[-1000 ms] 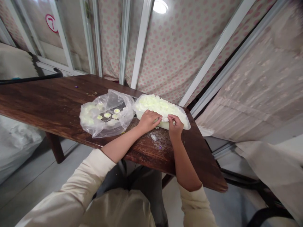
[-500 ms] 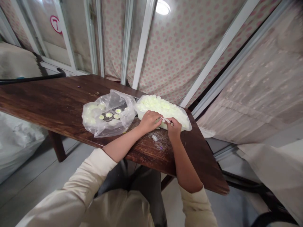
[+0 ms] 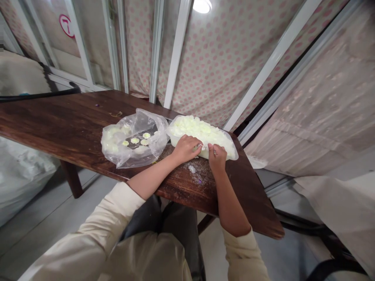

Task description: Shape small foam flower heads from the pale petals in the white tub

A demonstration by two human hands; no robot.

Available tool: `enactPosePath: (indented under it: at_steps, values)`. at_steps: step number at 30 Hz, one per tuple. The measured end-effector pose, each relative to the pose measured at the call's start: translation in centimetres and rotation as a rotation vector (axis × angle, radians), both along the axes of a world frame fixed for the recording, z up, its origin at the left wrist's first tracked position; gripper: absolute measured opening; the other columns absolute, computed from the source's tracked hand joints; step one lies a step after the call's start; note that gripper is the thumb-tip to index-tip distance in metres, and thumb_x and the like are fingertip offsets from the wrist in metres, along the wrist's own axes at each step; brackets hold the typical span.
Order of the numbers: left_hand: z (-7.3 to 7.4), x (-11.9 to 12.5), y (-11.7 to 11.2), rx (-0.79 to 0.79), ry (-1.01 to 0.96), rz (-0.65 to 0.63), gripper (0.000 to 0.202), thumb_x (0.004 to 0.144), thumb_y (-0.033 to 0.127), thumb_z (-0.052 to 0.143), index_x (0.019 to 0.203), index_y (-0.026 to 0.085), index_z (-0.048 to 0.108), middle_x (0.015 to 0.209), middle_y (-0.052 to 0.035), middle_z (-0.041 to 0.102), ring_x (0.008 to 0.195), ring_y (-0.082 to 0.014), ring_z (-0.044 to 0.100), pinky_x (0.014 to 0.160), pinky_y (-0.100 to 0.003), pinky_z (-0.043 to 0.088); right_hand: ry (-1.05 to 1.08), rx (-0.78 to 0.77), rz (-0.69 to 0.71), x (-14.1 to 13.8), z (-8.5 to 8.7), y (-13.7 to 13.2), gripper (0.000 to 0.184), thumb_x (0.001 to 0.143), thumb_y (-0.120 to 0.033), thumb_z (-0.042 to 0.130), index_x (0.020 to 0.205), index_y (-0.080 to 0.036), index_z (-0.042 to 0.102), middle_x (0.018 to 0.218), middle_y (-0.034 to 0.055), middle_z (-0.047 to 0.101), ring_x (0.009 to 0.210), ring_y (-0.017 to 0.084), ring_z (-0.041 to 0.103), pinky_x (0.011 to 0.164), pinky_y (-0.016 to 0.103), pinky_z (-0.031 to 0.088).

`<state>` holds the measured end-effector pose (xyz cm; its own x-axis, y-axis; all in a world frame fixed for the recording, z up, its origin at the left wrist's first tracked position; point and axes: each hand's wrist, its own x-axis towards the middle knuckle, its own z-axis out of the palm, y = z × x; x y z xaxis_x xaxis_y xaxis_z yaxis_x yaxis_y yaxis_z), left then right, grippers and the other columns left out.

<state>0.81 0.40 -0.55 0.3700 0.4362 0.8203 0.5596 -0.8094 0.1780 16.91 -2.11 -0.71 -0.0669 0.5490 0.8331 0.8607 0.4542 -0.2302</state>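
Both hands pinch closed over a translucent plastic tub (image 3: 174,140) heaped with frilled, pale yellow-green petal-like pieces (image 3: 196,128).
The left hand (image 3: 186,149) grips a small white scrap (image 3: 203,147) between thumb and fingers at the tub's near edge; the right hand (image 3: 217,157), just beside it, has its grip closed, though whatever it may hold is too small to tell. Left of the tub, a crinkled clear plastic bag (image 3: 159,143) shows scalloped, flower-like discs (image 3: 135,141). Everything sits on a glossy, dark-grained wooden desk (image 3: 67,117), strewn with pale grit and a crumpled whitish lump (image 3: 191,169) near the hands. Behind, a red-ringed mark (image 3: 67,26) resembling a 7 shows on the glazing, beside a pink-dotted curtain (image 3: 211,70).
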Motion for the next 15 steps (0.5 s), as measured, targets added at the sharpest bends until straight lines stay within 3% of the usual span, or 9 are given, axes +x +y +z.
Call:
enactPosePath:
  at_steps: [4, 6, 9, 12, 15]
  values:
    - [0.1, 0.0, -0.1, -0.042, 0.012, -0.006, 0.023, 0.083, 0.028, 0.042, 0.086, 0.017, 0.062, 0.08, -0.0031, 0.066, 0.077, -0.0148, 0.057, 0.074, -0.032, 0.035, 0.129, 0.092, -0.195, 1.3, 0.0, 0.5, 0.036, 0.088, -0.037, 0.035, 0.06, -0.019, 0.047, 0.055, 0.0007, 0.044, 0.058, 0.014, 0.039, 0.066, 0.031, 0.031]
    - [0.1, 0.1, 0.0, -0.066, 0.021, -0.009, 0.022, 0.083, 0.027, 0.042, 0.086, 0.017, 0.062, 0.082, -0.0032, 0.066, 0.078, -0.015, 0.057, 0.074, -0.032, 0.035, 0.175, 0.125, -0.307, 2.2, -0.1, 0.9, 0.031, 0.086, -0.039, 0.037, 0.082, -0.017, 0.058, 0.068, 0.0066, 0.054, 0.072, 0.02, 0.045, 0.075, 0.038, 0.032]
    - [-0.1, 0.1, 0.3, -0.102, 0.035, -0.001, 0.022, 0.084, 0.028, 0.042, 0.088, 0.018, 0.062, 0.084, -0.0028, 0.066, 0.08, -0.0155, 0.057, 0.074, -0.032, 0.035, 0.178, 0.13, -0.387, 3.1, 0.0, 1.1, 0.044, 0.083, -0.042, 0.041, 0.117, -0.016, 0.049, 0.102, 0.0152, 0.056, 0.099, 0.028, 0.043, 0.088, 0.049, 0.027]
    - [-0.1, 0.1, 0.4, -0.112, 0.05, -0.009, 0.022, 0.084, 0.029, 0.043, 0.089, 0.019, 0.061, 0.088, -0.0029, 0.065, 0.084, -0.016, 0.057, 0.074, -0.031, 0.035, 0.088, 0.15, -0.278, 2.7, 0.4, 0.6, 0.046, 0.083, -0.037, 0.038, 0.125, -0.017, 0.043, 0.121, 0.0152, 0.049, 0.112, 0.028, 0.039, 0.093, 0.048, 0.024]
    - [-0.1, 0.0, 0.5, -0.108, 0.05, -0.014, 0.019, 0.083, 0.029, 0.046, 0.089, 0.018, 0.061, 0.089, -0.0032, 0.064, 0.086, -0.0161, 0.056, 0.074, -0.03, 0.035, -0.102, 0.065, -0.039, 1.4, 0.7, -0.1, 0.034, 0.087, -0.031, 0.035, 0.112, -0.02, 0.054, 0.11, 0.0087, 0.058, 0.107, 0.023, 0.045, 0.092, 0.042, 0.027]
